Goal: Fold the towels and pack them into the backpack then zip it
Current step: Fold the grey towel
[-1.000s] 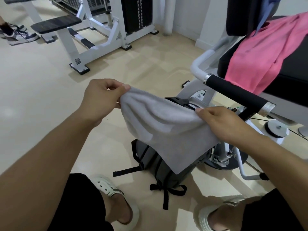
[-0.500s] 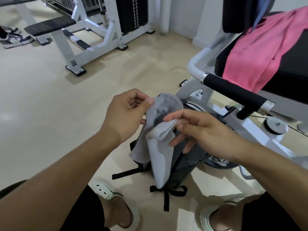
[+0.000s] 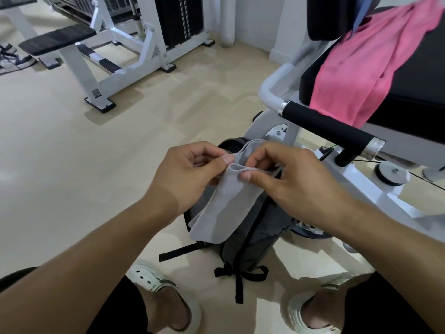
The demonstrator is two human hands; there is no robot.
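Observation:
A grey towel (image 3: 222,208), folded into a narrow hanging strip, is held up over the backpack. My left hand (image 3: 190,174) pinches its top edge from the left. My right hand (image 3: 286,177) pinches the same edge from the right, the two hands close together. The dark grey backpack (image 3: 255,232) stands on the floor between my feet, its open top partly hidden behind the towel and my hands. A pink towel (image 3: 370,71) lies draped over the black seat of the machine at the right, with a bit of blue cloth (image 3: 361,15) above it.
A white gym machine with a black padded handle (image 3: 325,126) stands close on the right. Another white weight machine (image 3: 125,51) stands at the back left on the beige floor. My feet in white clogs (image 3: 154,283) flank the backpack's straps.
The towel was spread wide between my hands, then my hands came together. It now hangs doubled as a narrow strip with both hands pinching the top edge.

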